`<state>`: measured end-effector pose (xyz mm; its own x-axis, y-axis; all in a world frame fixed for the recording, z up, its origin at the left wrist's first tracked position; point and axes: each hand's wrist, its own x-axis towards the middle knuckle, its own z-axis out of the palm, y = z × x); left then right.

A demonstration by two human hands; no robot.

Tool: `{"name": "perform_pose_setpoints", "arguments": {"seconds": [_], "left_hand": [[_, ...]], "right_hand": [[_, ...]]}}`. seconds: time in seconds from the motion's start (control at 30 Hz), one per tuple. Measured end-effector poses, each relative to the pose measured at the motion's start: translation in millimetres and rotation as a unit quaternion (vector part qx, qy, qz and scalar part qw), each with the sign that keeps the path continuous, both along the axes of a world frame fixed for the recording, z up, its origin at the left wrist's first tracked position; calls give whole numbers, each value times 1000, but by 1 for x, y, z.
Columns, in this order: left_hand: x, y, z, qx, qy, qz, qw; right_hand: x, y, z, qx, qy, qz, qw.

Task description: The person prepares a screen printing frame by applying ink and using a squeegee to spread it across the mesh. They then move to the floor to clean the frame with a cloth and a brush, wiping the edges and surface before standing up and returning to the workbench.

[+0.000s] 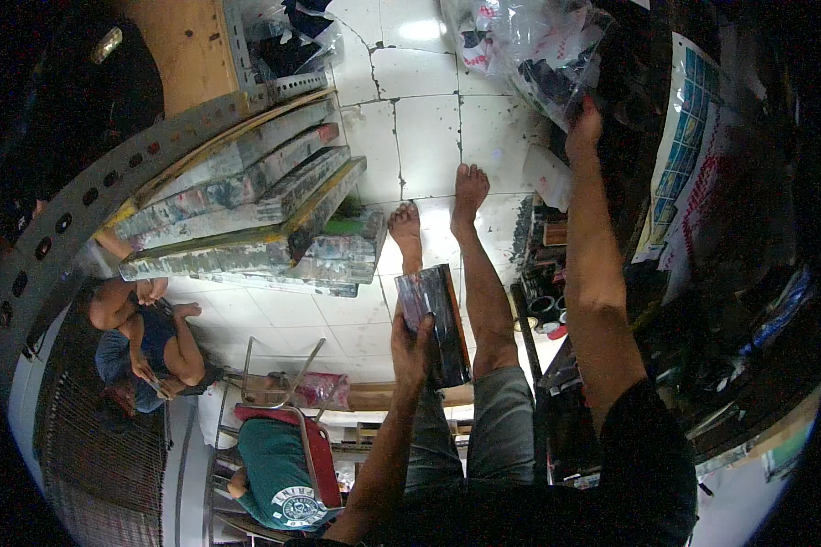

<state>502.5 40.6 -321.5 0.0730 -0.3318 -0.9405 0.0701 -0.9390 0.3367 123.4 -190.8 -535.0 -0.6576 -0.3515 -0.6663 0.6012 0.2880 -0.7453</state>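
My left hand (412, 345) is wrapped round a dark, glossy, flat rectangular piece (449, 328) with an orange-brown edge, held above my legs. Its exact kind I cannot make out. My right arm reaches forward to the upper right. There my right hand (585, 129) looks closed on the lower edge of a clear plastic bag (543, 55) with red print and dark contents; shadow partly hides the fingers. A pale crumpled sheet (547, 176) lies just beside that hand.
Stacked, paint-stained frames (246, 205) stand at left beside a perforated metal rail (87, 196). Dark shelving with a printed sheet (680, 137) lines the right. Behind are a red chair (319, 460) with a person in green (269, 460), and another person (146, 337) sitting low. White floor tiles (424, 137) lie ahead.
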Motion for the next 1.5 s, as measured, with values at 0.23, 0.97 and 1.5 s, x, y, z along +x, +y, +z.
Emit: {"name": "perform_pose_setpoints", "arguments": {"seconds": [0.23, 0.97, 1.5], "left_hand": [[-12, -34, 10, 38, -25, -40, 998], [-18, -25, -1, 17, -45, -51, 998], [-21, -37, 1, 22, -34, -18, 999]], "right_hand": [[10, 33, -19, 103, 101, -21, 989], [20, 62, 10, -69, 24, -126, 989], [-28, 30, 8, 158, 236, 124, 951]]}}
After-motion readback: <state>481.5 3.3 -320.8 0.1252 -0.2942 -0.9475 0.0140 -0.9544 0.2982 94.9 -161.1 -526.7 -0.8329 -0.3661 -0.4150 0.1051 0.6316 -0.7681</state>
